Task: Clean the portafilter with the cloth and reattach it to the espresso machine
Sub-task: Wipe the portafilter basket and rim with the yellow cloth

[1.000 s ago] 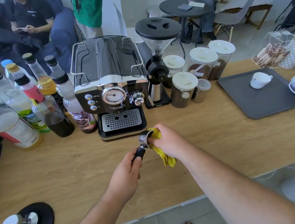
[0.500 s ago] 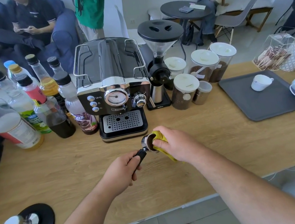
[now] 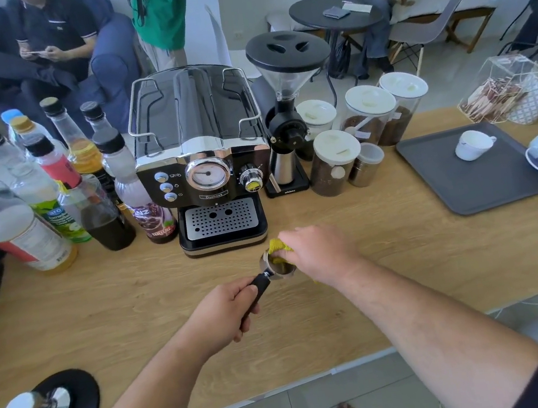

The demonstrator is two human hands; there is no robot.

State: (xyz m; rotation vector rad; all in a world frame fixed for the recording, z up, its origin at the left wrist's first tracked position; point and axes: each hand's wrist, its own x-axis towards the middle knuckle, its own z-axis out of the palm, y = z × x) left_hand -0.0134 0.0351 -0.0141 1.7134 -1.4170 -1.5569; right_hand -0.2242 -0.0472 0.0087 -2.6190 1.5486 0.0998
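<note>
1. My left hand (image 3: 222, 309) is wrapped tight around the black handle of the portafilter (image 3: 274, 267).
2. My right hand (image 3: 316, 252) pinches the yellow cloth (image 3: 278, 245) and presses it at the metal cup, at 1 o'clock from my left hand.
3. The portafilter is above the wooden table (image 3: 137, 308), near the coffee machine (image 3: 202, 158), at about 5 o'clock from its drip tray.

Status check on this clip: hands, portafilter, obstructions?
Left grip on black-handled steel portafilter. Right grip pressing yellow cloth into basket. Black espresso machine unobstructed.
</note>
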